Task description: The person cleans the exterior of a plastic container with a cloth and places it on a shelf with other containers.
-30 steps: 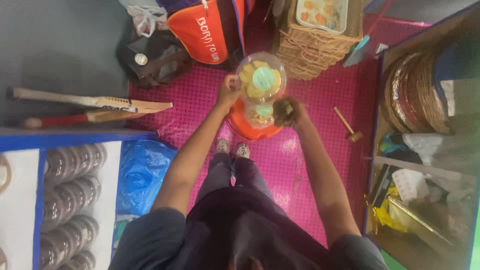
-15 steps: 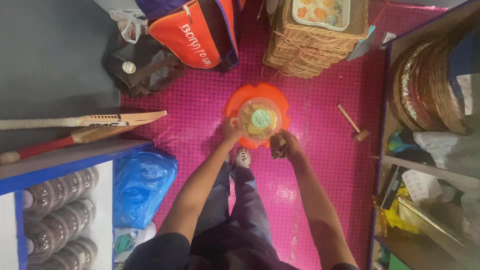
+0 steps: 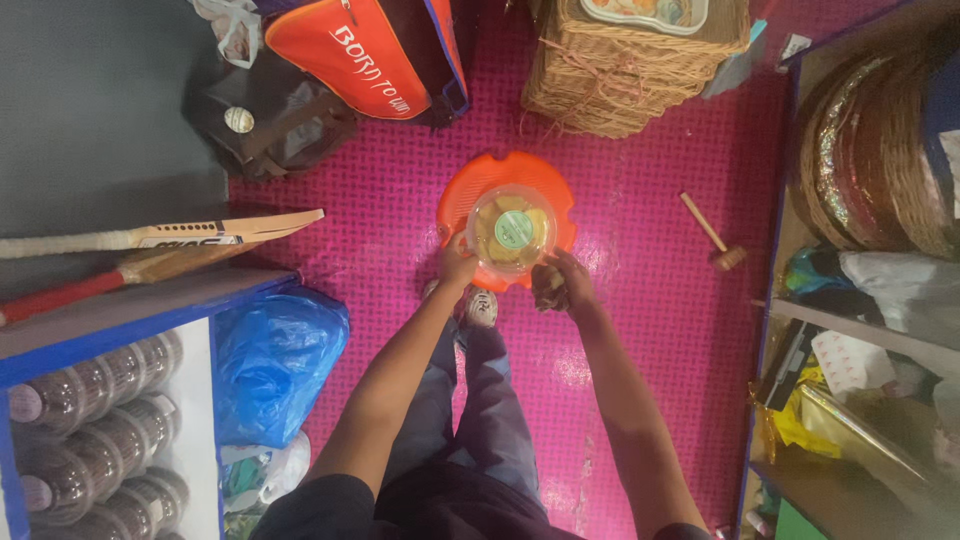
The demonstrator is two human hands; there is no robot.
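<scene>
Orange plastic formed the round basket that stood on the magenta floor mat, directly ahead of our feet. Inside it sat a clear round container with yellowish contents and a small green label on its lid. Our left hand met the container's near-left edge, fingers curled against its rim. Our right hand lay at the basket's near-right rim, fingers closed round a small brownish object; what it was, we could not tell. A small wooden mallet lay on the mat to the right, well apart from the basket. Beyond the basket stood a stack of woven wicker baskets and an orange and dark sports bag. To the left, two cricket bats rested on a blue-edged shelf, a blue plastic bag lay below them, and rows of capped jars filled the lower-left corner.
</scene>
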